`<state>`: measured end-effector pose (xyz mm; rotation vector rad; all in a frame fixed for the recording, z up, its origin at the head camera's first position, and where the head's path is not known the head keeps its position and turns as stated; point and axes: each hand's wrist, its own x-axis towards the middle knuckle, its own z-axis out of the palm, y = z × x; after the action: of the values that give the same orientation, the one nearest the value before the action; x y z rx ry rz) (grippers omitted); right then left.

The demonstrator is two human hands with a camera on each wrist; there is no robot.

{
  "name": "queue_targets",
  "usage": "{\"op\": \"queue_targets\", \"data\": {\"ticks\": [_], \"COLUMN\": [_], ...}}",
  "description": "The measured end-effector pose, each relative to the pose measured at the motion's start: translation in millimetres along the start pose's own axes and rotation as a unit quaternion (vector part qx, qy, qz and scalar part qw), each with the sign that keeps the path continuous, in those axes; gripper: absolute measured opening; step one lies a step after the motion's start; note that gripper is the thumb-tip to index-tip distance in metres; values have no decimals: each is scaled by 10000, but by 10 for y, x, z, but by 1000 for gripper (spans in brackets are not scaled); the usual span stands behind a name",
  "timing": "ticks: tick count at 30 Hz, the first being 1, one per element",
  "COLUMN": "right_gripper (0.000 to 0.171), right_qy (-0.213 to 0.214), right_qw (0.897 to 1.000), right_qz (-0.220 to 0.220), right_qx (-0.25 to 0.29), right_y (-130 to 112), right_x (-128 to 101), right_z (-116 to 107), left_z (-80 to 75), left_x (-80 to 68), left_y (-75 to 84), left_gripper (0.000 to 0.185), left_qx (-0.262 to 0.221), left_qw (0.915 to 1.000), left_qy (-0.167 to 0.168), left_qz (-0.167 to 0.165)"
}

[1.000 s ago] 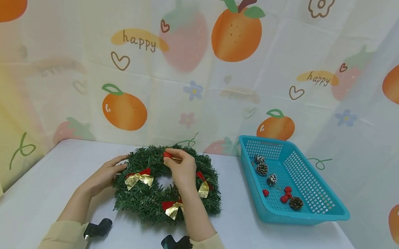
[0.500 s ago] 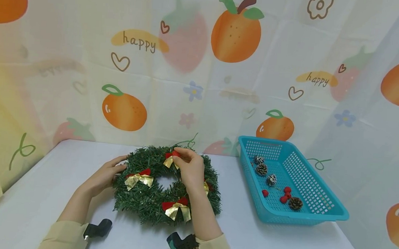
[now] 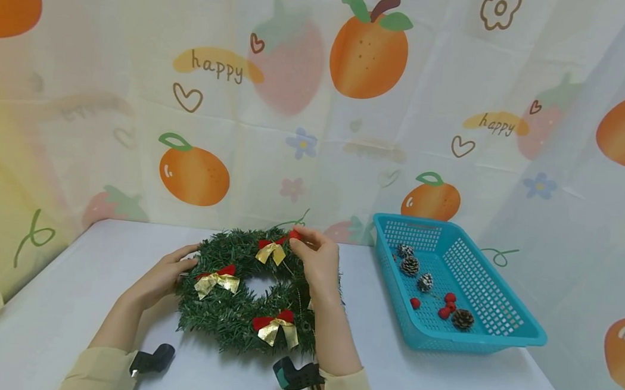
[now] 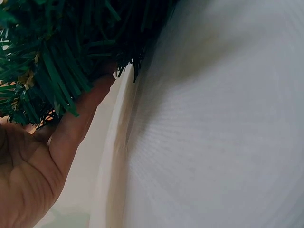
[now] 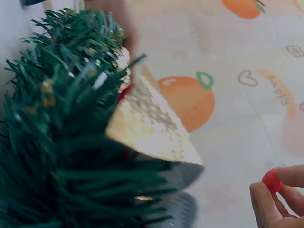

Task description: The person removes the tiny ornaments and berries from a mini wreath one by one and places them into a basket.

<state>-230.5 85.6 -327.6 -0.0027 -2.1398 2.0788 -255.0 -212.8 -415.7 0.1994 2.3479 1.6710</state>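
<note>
A white table (image 3: 441, 376) stands against a curtain (image 3: 350, 102) printed with oranges and strawberries. On the table's left half lies a green wreath (image 3: 230, 315), flat, with three red-and-gold bows in view: one at the far rim (image 3: 271, 251), one on the left (image 3: 217, 280), one at the near rim (image 3: 276, 327). To the right, apart from the wreath, sits a blue basket (image 3: 500, 290) with mesh walls. Inside it lie pine cones (image 3: 410, 265), two frosted white and two brown, and a few red berries (image 3: 448, 304) on the floor between them.

The left hand (image 3: 165, 275) rests against the wreath's left outer edge, fingers loosely extended into the needles. The right hand (image 3: 319, 261) hovers over the far right of the wreath, thumb and fingertips pinching a small red berry (image 5: 271, 180) just beside the far bow.
</note>
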Motion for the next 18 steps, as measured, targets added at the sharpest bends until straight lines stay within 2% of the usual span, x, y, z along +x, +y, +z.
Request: {"op": "queue_targets", "data": {"ticks": [4, 8, 11, 13, 18], "right_gripper": [30, 34, 36, 37, 35], "right_qy": [74, 18, 59, 165, 360], "right_qw": [9998, 9985, 9983, 9986, 9981], "right_qz": [-152, -536, -568, -468, -388], "right_qx": [45, 99, 152, 183, 305], "right_y": [41, 433, 653, 570, 108], "right_x": [43, 304, 466, 436, 144], "right_z": [-62, -157, -229, -251, -282], "left_z": [2, 2, -1, -3, -2], "left_x": [-4, -7, -8, -9, -3], "left_y": [5, 10, 9, 6, -1], "left_gripper": [64, 64, 64, 64, 64], "left_qx": [-17, -32, -16, 12, 17], "left_qw": [10000, 10000, 10000, 10000, 10000], "left_qy": [14, 5, -5, -11, -7], "left_qz": [17, 10, 1, 2, 0]}}
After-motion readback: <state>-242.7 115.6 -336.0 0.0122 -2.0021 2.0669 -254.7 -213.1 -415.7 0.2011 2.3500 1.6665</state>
